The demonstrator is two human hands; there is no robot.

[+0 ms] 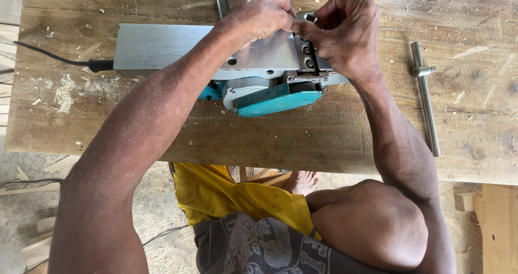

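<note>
A black power cord [54, 57] runs in from the left edge of the wooden worktop [324, 139] to an electric planer [216, 52] lying upside down, its flat metal sole facing up and its teal housing [278, 102] toward the person. The left hand [259, 12] rests on the sole near the blade drum, fingers curled shut, pinching what looks like a small part, though the view is too tight to be sure. The right hand [340, 28] meets it just beside the drum, its grip closed around a socket wrench [309, 18] standing over the bolts. Well to the right lies a T-handled metal wrench [425, 98], apart from both hands.
</note>
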